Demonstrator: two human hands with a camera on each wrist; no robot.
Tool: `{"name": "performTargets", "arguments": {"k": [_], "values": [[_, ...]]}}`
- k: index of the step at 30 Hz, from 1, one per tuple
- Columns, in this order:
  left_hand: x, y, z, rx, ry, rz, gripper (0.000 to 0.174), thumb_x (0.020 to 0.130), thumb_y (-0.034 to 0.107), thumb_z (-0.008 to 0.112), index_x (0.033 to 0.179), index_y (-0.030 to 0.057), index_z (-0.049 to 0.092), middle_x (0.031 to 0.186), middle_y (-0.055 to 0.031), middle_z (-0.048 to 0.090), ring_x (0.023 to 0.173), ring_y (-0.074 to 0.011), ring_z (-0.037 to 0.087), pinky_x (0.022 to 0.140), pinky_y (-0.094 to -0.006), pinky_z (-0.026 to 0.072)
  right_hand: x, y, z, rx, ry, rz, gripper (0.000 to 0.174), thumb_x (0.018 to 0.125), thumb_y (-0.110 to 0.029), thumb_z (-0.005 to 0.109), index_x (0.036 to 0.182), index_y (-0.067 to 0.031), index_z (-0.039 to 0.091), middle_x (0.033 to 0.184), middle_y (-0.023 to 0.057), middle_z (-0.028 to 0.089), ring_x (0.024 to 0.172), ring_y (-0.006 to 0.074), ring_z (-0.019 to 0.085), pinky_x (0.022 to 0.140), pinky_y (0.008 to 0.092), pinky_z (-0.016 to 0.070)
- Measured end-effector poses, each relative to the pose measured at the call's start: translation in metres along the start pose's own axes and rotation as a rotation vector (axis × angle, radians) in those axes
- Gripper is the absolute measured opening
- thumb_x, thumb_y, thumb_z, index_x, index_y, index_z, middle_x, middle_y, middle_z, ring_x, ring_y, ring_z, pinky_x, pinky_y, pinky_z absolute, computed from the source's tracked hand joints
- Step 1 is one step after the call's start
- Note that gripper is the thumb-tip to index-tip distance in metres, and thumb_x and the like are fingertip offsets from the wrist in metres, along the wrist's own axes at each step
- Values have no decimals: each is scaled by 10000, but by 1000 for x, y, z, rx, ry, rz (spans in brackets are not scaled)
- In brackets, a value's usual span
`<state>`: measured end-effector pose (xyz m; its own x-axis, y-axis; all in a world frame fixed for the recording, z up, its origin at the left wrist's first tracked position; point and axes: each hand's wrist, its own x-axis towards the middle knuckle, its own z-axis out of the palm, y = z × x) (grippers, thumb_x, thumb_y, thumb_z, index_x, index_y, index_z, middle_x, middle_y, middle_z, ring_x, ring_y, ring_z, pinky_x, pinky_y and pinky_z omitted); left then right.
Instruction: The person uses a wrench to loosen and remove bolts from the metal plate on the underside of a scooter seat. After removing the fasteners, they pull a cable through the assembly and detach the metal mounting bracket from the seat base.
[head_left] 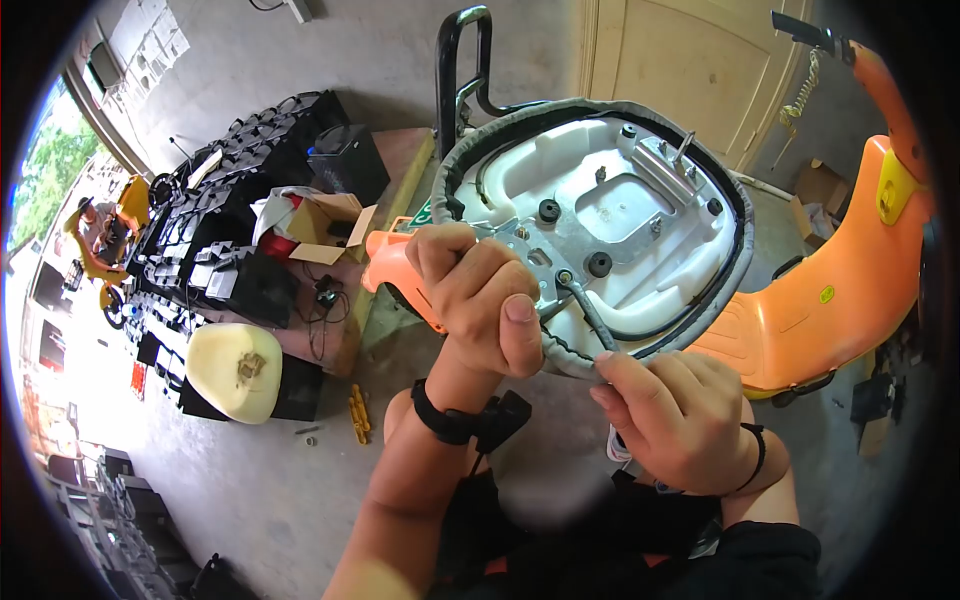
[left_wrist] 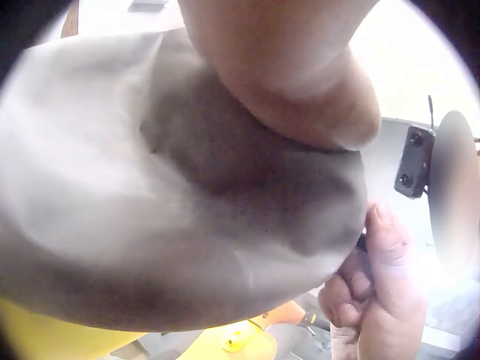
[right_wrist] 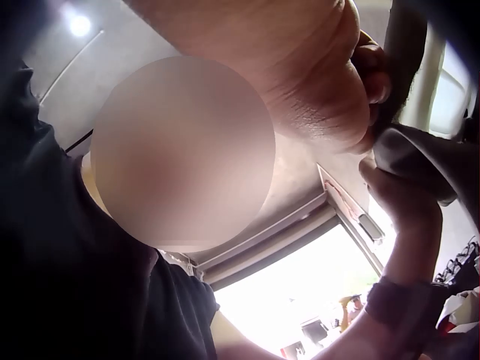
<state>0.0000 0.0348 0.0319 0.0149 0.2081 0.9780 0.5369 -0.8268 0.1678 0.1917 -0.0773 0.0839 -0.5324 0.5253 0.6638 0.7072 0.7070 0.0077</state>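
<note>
An upturned scooter seat shows its white plastic underside, metal bracket and dark cover edge in the head view. My left hand grips the near left edge of that seat, fingers curled over it and thumb on the near side. A wrench has its ring end on a bolt beside a black rubber foot. My right hand holds the wrench's other end between thumb and curled fingers. In the left wrist view, the seat's smooth grey cover lies below my left hand, and my right hand is at its edge.
An orange scooter body stands behind and to the right. At left are black batteries, an open cardboard box and a cream foam seat pad. A yellow tool-like piece lies on the floor.
</note>
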Motion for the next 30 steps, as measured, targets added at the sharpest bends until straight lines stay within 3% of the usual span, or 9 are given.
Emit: {"name": "performTargets", "arguments": {"k": [14,17,19,20,22,23,26,27,30], "values": [[5,-9,-3,-62,-34,72,344,859,337,495,602,112,534,675,-30,534,817,-277,431,797,-414,336,4,10,0,20,76,-143,227,865,-156,800,1023,-38,687,659,-27,498,531,111,501,483,253,379],[4,-10,-3,-65,-30,62,355,867,345,493,603,112,533,674,-35,534,822,-279,427,796,-406,342,4,7,-6,-1,58,-124,258,870,-185,803,1052,-57,672,663,-40,502,533,105,497,586,289,440],[3,-11,-4,-73,-33,54,354,866,342,493,599,113,530,672,-35,533,827,-280,423,794,-394,347,3,5,-8,-61,20,-98,335,865,-289,810,1102,-119,644,739,-58,569,668,142,585,755,389,504],[3,-12,-5,-73,-30,53,354,866,342,493,599,113,530,672,-35,533,827,-280,423,794,-394,347,5,8,-5,-62,18,-99,335,865,-289,810,1102,-119,644,739,-58,569,668,142,585,755,389,504],[3,-14,-8,-118,-43,-6,348,862,332,497,593,114,526,668,-33,531,827,-279,422,790,-384,349,10,19,7,-2,76,-246,321,905,-378,757,1121,-170,640,747,-71,501,818,162,588,858,459,491],[3,-13,-8,-118,-42,-6,348,862,332,497,593,114,526,668,-33,531,827,-279,422,790,-384,349,8,22,10,20,75,-265,339,945,-451,689,1141,-182,630,783,-41,473,911,202,586,857,479,525],[3,-11,-8,-126,-47,-31,337,854,321,501,588,115,521,665,-30,529,826,-275,422,798,-384,346,11,26,17,203,130,-211,400,923,-443,704,1203,-170,622,842,-19,523,905,201,585,891,470,538],[2,-12,-8,-125,-44,-22,333,852,317,502,587,116,518,665,-27,529,825,-272,426,803,-386,342,12,30,23,211,169,-259,467,929,-488,667,1237,-143,604,909,21,574,901,234,628,793,427,581],[1,-14,-9,-124,-44,-20,327,851,311,503,586,119,513,668,-21,530,820,-265,435,812,-390,333,11,32,22,283,115,-267,471,946,-474,654,1221,-95,608,993,62,650,878,257,679,712,371,597]]}}
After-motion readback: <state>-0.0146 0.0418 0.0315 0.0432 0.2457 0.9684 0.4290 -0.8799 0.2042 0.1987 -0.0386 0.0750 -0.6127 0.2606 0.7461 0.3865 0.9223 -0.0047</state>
